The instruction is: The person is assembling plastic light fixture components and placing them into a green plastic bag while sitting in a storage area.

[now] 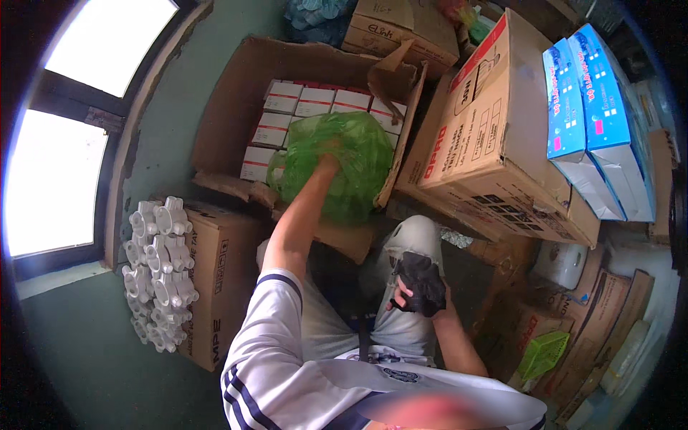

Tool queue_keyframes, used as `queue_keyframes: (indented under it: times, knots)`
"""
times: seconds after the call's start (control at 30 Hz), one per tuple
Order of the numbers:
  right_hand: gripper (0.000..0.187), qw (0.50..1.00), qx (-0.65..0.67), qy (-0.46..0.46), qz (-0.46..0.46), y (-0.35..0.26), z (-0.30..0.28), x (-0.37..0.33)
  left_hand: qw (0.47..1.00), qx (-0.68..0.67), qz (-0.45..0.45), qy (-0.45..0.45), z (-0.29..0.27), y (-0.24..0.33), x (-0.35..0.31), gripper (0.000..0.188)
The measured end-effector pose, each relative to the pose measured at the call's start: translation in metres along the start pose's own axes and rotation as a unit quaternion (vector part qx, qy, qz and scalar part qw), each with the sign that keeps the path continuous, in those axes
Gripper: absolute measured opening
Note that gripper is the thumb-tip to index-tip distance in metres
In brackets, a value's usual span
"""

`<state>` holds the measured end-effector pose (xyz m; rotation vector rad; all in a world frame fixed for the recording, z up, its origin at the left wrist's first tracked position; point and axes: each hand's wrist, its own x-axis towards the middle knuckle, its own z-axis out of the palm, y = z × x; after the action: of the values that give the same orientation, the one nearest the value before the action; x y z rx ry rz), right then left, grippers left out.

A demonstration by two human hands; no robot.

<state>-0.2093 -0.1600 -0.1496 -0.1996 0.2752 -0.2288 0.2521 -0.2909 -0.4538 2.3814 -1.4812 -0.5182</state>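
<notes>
My left arm stretches forward, and my left hand (331, 147) is at the mouth of a translucent green plastic bag (358, 183), its fingers hidden by the film. The bag sits over the near side of an open cardboard carton (226, 93). Inside that carton stand rows of small white boxes (272, 135) with red stripes, partly covered by the bag. My right hand (419, 287), in a black fingerless glove, rests by my right knee with its fingers curled in. Whether anything is inside those fingers is hidden.
Large cardboard cartons (480, 122) rise at the right, with blue-and-white boxes (595, 122) on top. White plastic fittings (161, 265) stand on a carton (226, 287) at the left, below a window (61, 183). A green basket (545, 355) lies at lower right.
</notes>
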Motion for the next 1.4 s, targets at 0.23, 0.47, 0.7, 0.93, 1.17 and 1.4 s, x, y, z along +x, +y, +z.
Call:
queue_keyframes:
  times: [0.23,0.47,0.7,0.93,1.17,1.4]
  knots:
    - [0.088,1.0,0.001,-0.027,0.012,0.008,-0.005,0.009,0.979,-0.191,0.006,-0.07,-0.002,0.013,0.028,0.068]
    - [0.073,0.999,0.04,-0.02,0.012,0.002,0.021,0.016,0.9,-0.436,0.017,-0.019,-0.027,-0.051,0.021,0.067]
    - [0.072,0.998,0.049,-0.013,0.028,-0.004,-0.002,0.003,0.983,-0.001,-0.005,0.184,-0.202,0.039,-0.064,0.046]
    - [0.064,0.998,0.024,-0.058,0.03,0.005,0.002,0.006,0.967,0.013,0.046,0.249,-0.377,-0.003,-0.132,0.049]
    - [0.071,0.997,-0.014,-0.074,0.007,0.012,-0.001,0.009,0.982,0.074,-0.053,0.165,-0.406,-0.007,-0.136,0.055]
    - [0.072,0.994,-0.084,-0.067,-0.035,0.013,-0.003,-0.003,0.973,0.21,-0.072,0.057,-0.325,0.009,-0.171,0.058]
